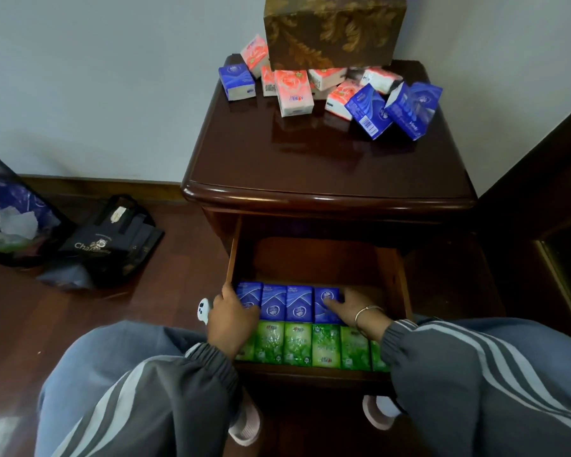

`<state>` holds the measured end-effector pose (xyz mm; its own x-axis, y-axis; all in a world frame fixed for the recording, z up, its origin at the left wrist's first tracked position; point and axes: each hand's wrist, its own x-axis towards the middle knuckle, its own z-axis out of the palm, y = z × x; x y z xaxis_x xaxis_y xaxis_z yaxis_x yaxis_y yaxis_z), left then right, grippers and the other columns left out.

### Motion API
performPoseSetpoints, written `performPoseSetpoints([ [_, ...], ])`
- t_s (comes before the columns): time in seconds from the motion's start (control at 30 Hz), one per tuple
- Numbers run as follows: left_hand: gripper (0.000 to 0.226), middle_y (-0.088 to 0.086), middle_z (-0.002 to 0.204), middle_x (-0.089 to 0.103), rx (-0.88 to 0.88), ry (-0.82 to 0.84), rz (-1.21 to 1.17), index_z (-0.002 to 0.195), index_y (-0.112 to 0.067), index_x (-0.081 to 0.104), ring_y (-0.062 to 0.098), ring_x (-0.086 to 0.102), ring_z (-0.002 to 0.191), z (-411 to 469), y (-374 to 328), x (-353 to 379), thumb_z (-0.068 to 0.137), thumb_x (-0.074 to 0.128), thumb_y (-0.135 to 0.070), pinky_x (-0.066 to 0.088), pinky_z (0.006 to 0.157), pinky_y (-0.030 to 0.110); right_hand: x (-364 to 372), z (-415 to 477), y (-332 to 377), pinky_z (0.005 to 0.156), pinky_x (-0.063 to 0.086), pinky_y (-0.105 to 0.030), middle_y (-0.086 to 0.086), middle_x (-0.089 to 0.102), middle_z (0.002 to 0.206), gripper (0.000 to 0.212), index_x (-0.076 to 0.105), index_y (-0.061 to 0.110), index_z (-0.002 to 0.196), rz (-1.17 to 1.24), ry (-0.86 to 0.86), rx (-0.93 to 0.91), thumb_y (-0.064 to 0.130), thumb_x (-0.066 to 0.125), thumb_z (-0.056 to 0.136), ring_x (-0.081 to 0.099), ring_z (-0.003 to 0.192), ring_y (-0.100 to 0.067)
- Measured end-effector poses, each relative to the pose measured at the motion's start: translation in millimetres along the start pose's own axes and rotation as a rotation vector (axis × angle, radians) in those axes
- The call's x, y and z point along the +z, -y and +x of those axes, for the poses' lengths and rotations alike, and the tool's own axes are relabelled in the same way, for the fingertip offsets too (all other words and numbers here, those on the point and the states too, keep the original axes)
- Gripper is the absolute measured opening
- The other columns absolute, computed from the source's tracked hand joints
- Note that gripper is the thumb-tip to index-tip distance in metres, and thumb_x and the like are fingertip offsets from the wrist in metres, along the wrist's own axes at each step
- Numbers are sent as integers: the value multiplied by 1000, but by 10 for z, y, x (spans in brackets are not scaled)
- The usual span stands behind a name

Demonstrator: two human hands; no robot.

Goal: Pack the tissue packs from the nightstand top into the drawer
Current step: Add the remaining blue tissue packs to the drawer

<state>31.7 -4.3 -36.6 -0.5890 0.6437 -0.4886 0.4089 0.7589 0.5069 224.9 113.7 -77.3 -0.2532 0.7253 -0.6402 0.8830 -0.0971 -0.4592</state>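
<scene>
Sleeves (178,407); L grip (233,319), R grip (350,308) on blue pks (285,303), drawer (393,275)

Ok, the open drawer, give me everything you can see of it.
The drawer is dark reddish wood, pulled out of the nightstand just under its top. Its front row holds green packs side by side, behind it four blue packs; the visible rear floor is bare. The left hand touches the blue row's left end by the side wall, the right hand its right end.
</scene>
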Motion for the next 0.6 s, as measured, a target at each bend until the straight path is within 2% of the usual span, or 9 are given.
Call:
performPoseSetpoints([
  [0.1,57,17,127,54,22,-23,-58,137,-9,38,34,54,112,-52,51,-48,87,62,-20,41,83,33,-279,-246,159,90,44,-32,-11,60,124,56,56,7,122,-81,-40,-80,53,47,91,56,113,-28],
  [0.17,56,15,126,57,-3,-34,-127,136,-9,38,32,56,110,-95,77,-85,87,62,-17,39,79,30,-521,-489,251,76,45,-26,-1,68,101,47,65,13,102,-32,-98,-206,55,47,90,62,99,-20],
  [0.23,57,15,126,58,-33,-58,-174,139,-8,36,32,57,111,-149,77,-127,87,59,-15,38,81,30,-821,-755,294,66,42,-19,10,67,85,31,65,25,86,52,-243,-328,53,53,87,63,86,-8],
  [0.27,56,16,126,58,-32,-77,-182,138,-7,37,33,56,112,-171,62,-149,87,58,-15,39,83,31,-987,-860,284,69,44,-18,9,68,86,24,66,27,86,86,-350,-380,50,57,86,63,84,-6],
  [0.3,54,18,127,58,-19,-103,-194,137,-5,40,34,56,113,-191,30,-177,87,58,-13,39,84,32,-1166,-933,256,75,47,-22,5,70,91,21,67,24,90,99,-480,-432,44,60,85,63,87,-8],
  [0.37,48,19,127,58,45,-159,-244,133,-3,46,33,56,114,-229,-86,-267,87,57,-10,40,88,32,-1544,-969,185,89,46,-33,-7,68,106,28,65,13,106,43,-742,-477,33,62,87,62,102,-22],
  [0.43,39,15,121,63,155,-225,-287,127,-4,54,29,59,110,-278,-265,-399,88,58,-10,41,88,31,-1892,-890,135,98,40,-39,-14,60,122,41,56,9,122,-27,-885,-404,34,59,89,52,115,-33],
  [0.5,30,7,111,68,281,-301,-340,119,-8,61,20,63,100,-347,-501,-542,89,58,-12,42,83,26,-2160,-734,136,107,31,-43,-19,47,136,54,44,7,134,-104,-923,-308,40,52,92,40,128,-35],
  [0.6,20,-2,100,69,448,-386,-418,110,-14,64,9,61,88,-437,-908,-715,92,58,-15,40,77,18,-2318,-469,220,116,19,-45,-17,23,153,66,25,12,146,-168,-847,-207,50,40,94,18,143,-33],
])
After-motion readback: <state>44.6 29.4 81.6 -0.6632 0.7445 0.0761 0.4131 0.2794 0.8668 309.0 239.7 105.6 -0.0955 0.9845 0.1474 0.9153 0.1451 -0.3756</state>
